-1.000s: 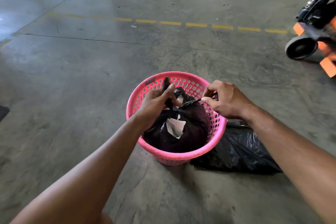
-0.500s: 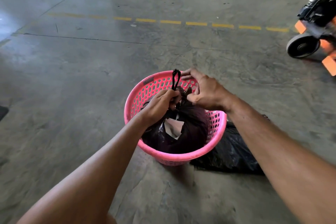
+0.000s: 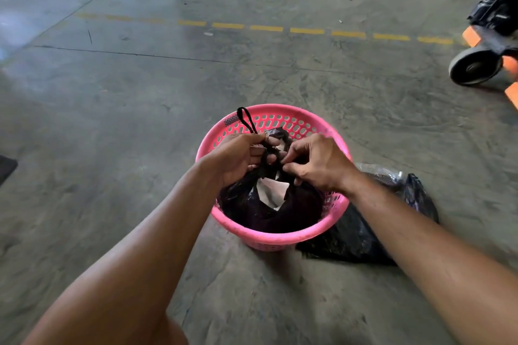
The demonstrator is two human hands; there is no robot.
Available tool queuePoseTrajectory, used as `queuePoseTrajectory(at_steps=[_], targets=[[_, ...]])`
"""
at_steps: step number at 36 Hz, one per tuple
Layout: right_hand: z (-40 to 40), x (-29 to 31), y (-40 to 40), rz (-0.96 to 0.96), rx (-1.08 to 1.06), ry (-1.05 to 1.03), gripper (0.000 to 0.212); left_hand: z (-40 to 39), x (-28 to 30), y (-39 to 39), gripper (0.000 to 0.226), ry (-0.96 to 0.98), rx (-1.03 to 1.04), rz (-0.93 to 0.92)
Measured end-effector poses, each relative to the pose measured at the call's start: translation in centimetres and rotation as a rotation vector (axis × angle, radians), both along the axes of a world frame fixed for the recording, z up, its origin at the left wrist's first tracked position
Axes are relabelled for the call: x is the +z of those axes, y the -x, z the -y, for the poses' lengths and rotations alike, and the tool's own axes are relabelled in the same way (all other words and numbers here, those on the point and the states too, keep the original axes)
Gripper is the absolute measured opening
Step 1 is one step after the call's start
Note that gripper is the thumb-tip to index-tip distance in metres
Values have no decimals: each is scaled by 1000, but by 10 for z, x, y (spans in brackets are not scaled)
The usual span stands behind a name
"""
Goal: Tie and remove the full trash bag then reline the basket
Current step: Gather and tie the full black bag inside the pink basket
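Observation:
A pink perforated plastic basket (image 3: 283,238) stands on the concrete floor. Inside it sits a full black trash bag (image 3: 297,209) with white paper showing through a gap near its neck. My left hand (image 3: 238,157) grips the gathered neck of the bag, and a twisted black strand (image 3: 246,119) loops up above its knuckles. My right hand (image 3: 316,162) pinches the other twisted end of the bag right beside the left hand's fingertips. A flat, empty black trash bag (image 3: 361,235) lies on the floor against the basket's right side.
A pallet jack (image 3: 487,45) with a black wheel and orange frame stands at the far right. A dashed yellow line (image 3: 305,31) crosses the floor beyond the basket. A dark mat edge (image 3: 5,166) shows at the left border.
My right hand has moved in from the right rim to meet the left hand over the bag's neck. The twisted strand now loops up above the left hand.

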State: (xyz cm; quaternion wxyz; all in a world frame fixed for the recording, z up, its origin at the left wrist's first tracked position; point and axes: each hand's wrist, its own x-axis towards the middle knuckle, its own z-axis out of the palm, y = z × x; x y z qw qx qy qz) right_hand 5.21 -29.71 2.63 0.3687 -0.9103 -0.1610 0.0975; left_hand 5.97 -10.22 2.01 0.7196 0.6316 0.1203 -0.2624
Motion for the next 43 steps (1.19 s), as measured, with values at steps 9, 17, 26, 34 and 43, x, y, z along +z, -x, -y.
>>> queuePoseTrajectory(at_steps=[9,17,26,34,43], targets=[[-15,-27,10,94,-181,33,6,8,11,7,23,-305,-81,376],[-16,-41,14,97,-218,81,22,-8,34,13,54,-860,-389,642],[-16,-27,22,163,-69,-62,63,-21,6,9,43,-839,-258,820],[-27,-20,19,436,-61,-120,10,-17,-7,10,36,-887,-129,912],[-7,-21,12,332,-312,-49,9,-21,-20,4,28,-915,-84,878]])
